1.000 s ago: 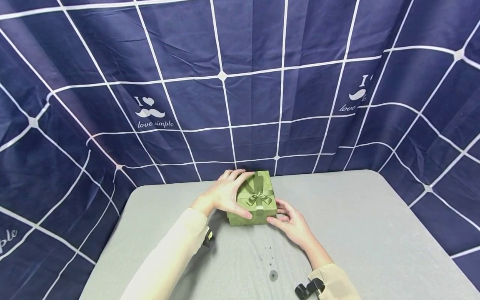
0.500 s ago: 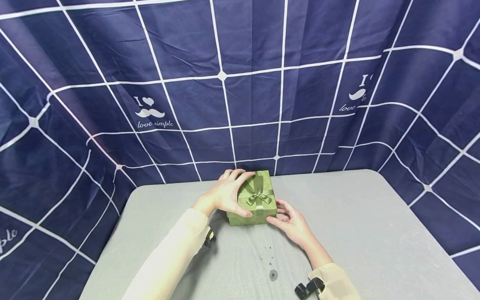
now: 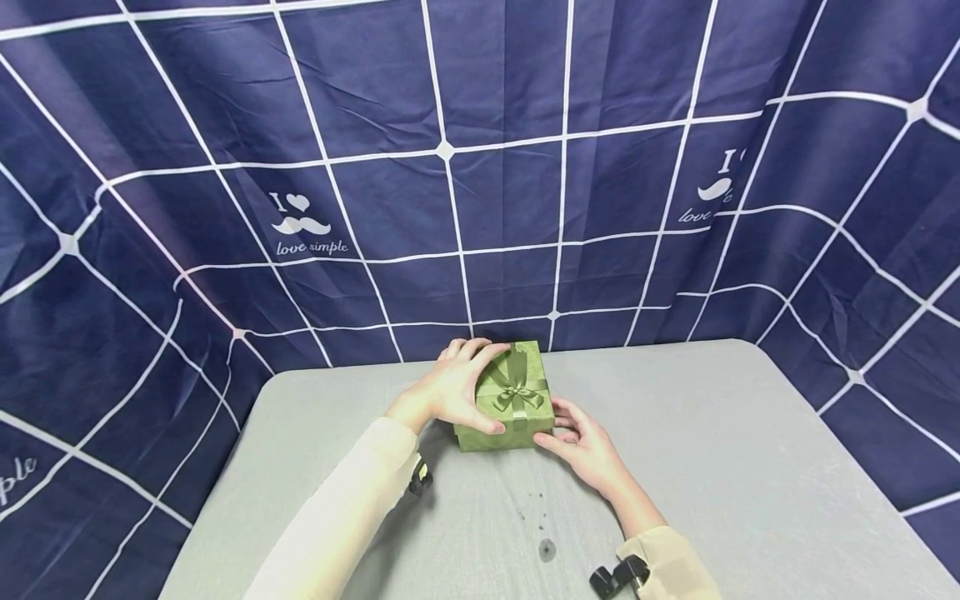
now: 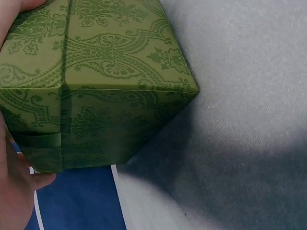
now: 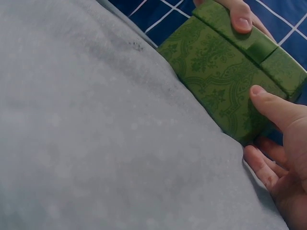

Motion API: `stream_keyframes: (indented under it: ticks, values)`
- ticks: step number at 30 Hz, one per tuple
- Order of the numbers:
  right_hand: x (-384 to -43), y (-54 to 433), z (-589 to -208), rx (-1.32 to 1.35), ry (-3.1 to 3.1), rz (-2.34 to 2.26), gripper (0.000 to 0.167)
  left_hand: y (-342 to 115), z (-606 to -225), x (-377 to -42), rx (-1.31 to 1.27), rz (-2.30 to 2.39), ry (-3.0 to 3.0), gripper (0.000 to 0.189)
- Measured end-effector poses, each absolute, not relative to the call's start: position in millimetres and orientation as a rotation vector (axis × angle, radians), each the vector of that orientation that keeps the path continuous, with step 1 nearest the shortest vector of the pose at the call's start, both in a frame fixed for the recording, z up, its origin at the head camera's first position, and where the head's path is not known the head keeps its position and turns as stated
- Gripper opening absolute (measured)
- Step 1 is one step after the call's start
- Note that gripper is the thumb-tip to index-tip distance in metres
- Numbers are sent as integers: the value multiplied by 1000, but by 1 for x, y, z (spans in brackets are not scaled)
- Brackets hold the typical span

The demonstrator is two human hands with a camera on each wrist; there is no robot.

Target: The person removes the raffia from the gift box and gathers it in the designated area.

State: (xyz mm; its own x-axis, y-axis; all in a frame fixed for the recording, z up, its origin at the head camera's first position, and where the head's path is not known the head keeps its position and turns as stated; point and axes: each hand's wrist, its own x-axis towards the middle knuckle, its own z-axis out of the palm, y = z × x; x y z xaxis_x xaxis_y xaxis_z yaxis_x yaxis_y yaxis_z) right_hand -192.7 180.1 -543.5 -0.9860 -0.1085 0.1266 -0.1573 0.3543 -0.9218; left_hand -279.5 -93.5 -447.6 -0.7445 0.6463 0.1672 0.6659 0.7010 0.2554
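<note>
A green patterned gift box stands at the table's far edge, its lid tied with a green ribbon bow. Spread over the left part of the lid, my left hand grips it with the thumb on the front and the fingers round the back. My right hand holds the front right corner low down. In the right wrist view its thumb presses the box's front, the other fingers round the side. The lid sits over the base. Ornate floral print covers the box in the left wrist view.
The grey table has rounded far corners. A navy curtain with white grid lines hangs right behind the box and along both sides. A dark spot marks the tabletop near me. Black straps circle both wrists.
</note>
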Motion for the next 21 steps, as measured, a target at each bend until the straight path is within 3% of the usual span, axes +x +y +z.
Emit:
stream_keyframes:
  ticks: [21]
  values:
    - [-194,180,-546,230,-2549,1772,73,-93,-448,-279,-1098,-517,-2816,131]
